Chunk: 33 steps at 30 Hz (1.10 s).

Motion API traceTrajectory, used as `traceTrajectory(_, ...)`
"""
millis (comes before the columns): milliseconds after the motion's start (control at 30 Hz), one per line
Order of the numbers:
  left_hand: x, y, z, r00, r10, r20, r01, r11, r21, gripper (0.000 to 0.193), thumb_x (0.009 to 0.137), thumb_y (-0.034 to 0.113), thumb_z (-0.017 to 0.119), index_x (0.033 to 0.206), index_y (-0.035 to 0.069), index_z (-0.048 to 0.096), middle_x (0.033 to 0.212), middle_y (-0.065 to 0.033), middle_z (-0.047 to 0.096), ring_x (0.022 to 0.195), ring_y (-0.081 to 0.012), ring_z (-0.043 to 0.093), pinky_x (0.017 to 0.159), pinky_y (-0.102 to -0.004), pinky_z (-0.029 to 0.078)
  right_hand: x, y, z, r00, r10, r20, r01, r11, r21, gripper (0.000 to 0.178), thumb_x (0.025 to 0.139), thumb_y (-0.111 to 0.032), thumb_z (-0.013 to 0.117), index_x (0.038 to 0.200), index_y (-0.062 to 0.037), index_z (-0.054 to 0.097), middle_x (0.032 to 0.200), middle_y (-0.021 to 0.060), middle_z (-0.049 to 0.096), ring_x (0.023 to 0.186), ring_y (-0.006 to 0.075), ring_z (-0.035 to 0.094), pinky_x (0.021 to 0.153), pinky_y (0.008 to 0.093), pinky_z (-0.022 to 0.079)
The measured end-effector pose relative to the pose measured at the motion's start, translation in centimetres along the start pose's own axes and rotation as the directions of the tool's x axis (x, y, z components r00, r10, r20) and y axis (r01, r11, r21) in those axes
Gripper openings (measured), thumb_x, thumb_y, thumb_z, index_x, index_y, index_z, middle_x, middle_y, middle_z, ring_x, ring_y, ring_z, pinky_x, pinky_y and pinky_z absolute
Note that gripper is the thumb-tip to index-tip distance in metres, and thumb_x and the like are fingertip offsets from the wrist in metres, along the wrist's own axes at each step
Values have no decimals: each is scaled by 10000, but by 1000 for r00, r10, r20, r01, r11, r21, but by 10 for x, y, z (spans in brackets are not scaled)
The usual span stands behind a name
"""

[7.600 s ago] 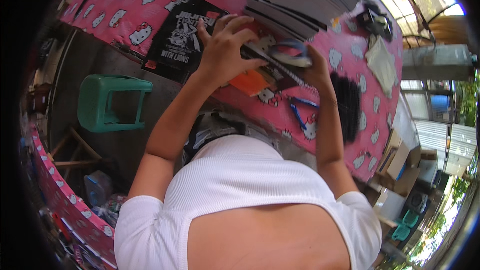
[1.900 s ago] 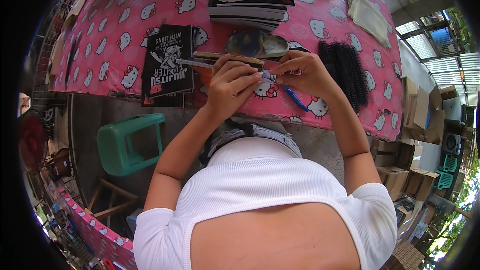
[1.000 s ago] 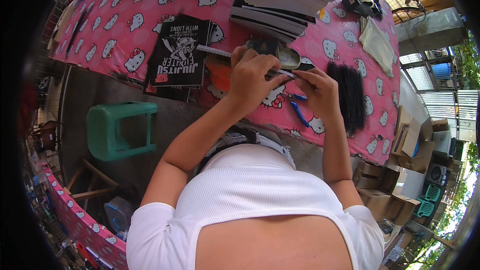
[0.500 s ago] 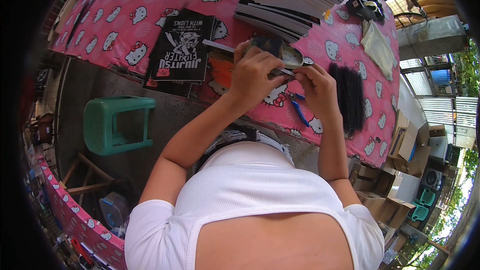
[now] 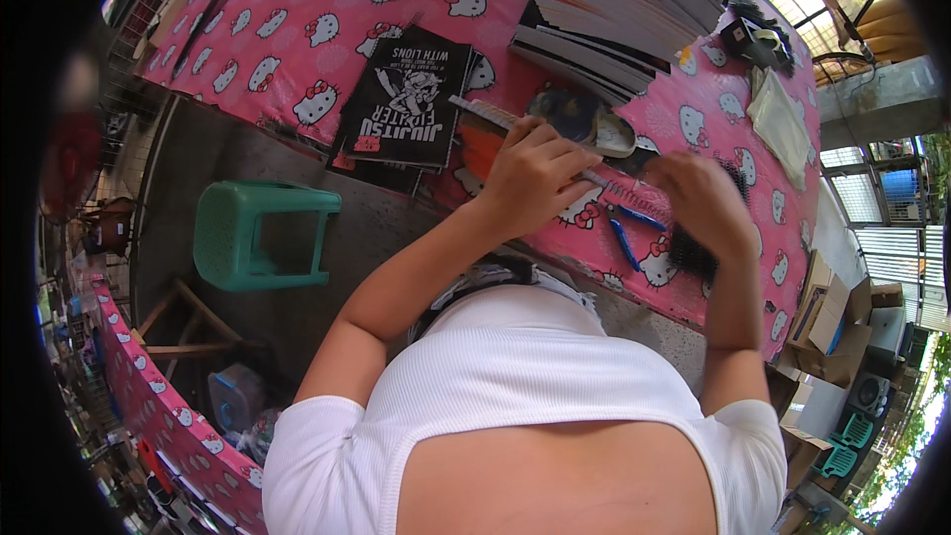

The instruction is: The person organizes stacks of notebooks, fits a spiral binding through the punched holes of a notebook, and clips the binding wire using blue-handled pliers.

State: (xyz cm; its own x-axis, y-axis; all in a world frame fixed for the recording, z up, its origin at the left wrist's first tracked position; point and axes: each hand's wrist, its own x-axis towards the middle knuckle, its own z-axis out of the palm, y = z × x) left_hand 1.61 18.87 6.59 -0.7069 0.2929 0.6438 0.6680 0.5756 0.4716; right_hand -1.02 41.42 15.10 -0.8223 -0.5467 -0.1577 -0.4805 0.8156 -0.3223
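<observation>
My left hand (image 5: 540, 178) is closed round the spine edge of a thin notebook (image 5: 485, 111), seen nearly edge-on; an orange patch shows below it. From the edge's right end a dark spiral coil (image 5: 636, 195) sticks out toward my right hand. My right hand (image 5: 701, 200) hovers apart from the notebook, over the near end of a bundle of black coils (image 5: 693, 256). Its fingers are bent and smeared by motion, so whether they hold anything is unclear. Blue-handled cutting pliers (image 5: 626, 238) lie on the pink table (image 5: 659, 302) between my hands and the front edge.
Black-covered notebooks (image 5: 404, 104) lie at the left. Beyond my hands are a light-rimmed small container (image 5: 614, 136) and a large paper stack (image 5: 624, 0). A tape dispenser (image 5: 758, 40) and pale plastic sheets (image 5: 780, 129) are at the far right. A green stool (image 5: 263, 235) stands on the floor.
My right hand has come off the notebook's edge and moved right. A length of coil now shows past that edge. My left hand keeps its grip; the whole view has shifted.
</observation>
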Motion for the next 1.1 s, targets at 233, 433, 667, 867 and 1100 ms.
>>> traceTrajectory(233, 12, -2, -1, 997, -47, -54, 47, 999, 14, 309, 600, 233, 808, 866, 150, 674, 806, 10, 628, 891, -209, 585, 985, -413, 329, 80, 89, 116, 953, -77, -292, 55, 995, -83, 365, 748, -237, 692, 1018, -25, 568, 894, 196, 624, 875, 382, 602, 728, 456, 481)
traceTrajectory(433, 3, -10, 4, 989, -59, -138, 74, 992, 101, 333, 540, 291, 830, 786, 143, 663, 792, 1, 629, 843, -213, 585, 1053, -447, 242, 51, 70, 102, 837, 253, -484, -127, 952, 278, 325, 699, -211, 692, 891, -33, 500, 830, 190, 613, 787, 397, 605, 657, 467, 477)
traceTrajectory(667, 12, -10, 3, 984, -132, -122, 135, 991, 17, 328, 524, 276, 830, 755, 132, 645, 766, -3, 626, 812, -208, 586, 1063, -454, 232, 39, 69, 80, 916, 315, -249, -19, 653, 757, 416, 739, -149, 643, 1101, 3, 507, 987, 138, 644, 868, 291, 642, 758, 383, 513)
traceTrajectory(867, 15, -10, 7, 978, -149, -148, 150, 989, -1, 322, 517, 263, 834, 721, 131, 623, 727, -6, 616, 786, -206, 587, 1048, -452, 248, 41, 73, 73, 956, 97, -277, 43, 887, 460, 364, 669, -84, 688, 1009, 18, 607, 911, 111, 661, 830, 224, 631, 762, 329, 503)
traceTrajectory(1100, 22, -10, -2, 959, -281, -35, 275, 955, -112, 450, 535, 296, 834, 890, 125, 618, 789, -1, 634, 870, -218, 589, 1036, -459, 250, 53, 75, 78, 963, 126, -237, -80, 978, 193, 383, 669, -70, 702, 1035, -3, 608, 898, 77, 646, 781, 195, 621, 698, 319, 511)
